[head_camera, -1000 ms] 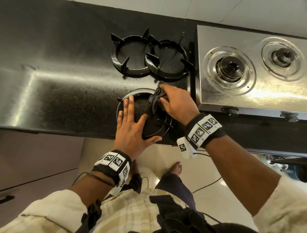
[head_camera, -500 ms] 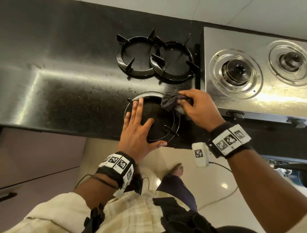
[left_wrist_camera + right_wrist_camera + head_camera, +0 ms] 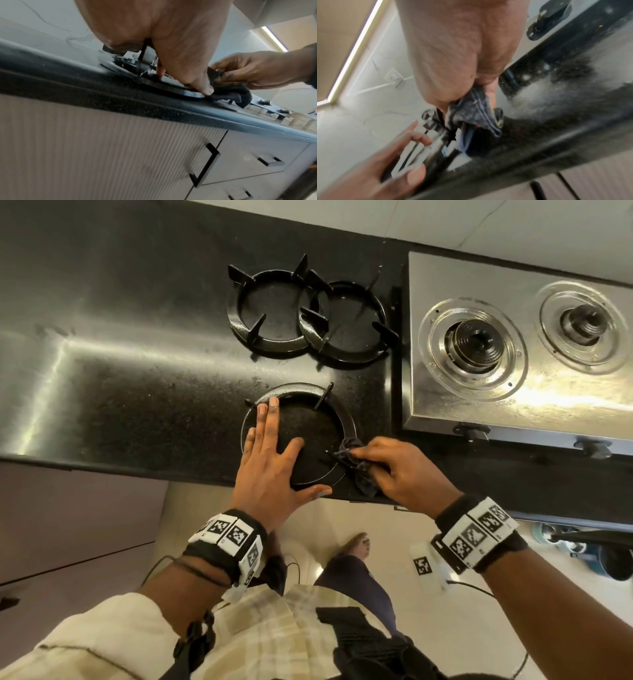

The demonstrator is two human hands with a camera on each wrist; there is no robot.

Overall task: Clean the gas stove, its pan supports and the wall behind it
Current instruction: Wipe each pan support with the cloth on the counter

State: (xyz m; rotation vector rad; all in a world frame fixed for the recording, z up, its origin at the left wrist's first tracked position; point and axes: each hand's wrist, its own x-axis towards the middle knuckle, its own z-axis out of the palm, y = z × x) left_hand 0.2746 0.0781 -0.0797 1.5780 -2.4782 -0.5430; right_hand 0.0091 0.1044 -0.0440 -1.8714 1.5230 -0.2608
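Note:
A round black pan support lies on the dark counter near its front edge. My left hand rests flat on its left side with straight, spread fingers, the thumb on its near rim. My right hand grips a dark blue cloth and rubs it on a prong at the support's near right rim; the bunched cloth shows under the palm in the right wrist view. Two more black pan supports lie overlapping further back. The steel gas stove with bare burners stands at the right.
The white tiled wall runs behind the counter and stove. Stove knobs stick out of the stove's front. Below the counter edge are ribbed cabinet doors with black handles. The person's feet stand on the pale floor.
My right hand with the cloth has moved from the far right rim of the pan support round to its near right rim. The left hand has stayed flat on the support.

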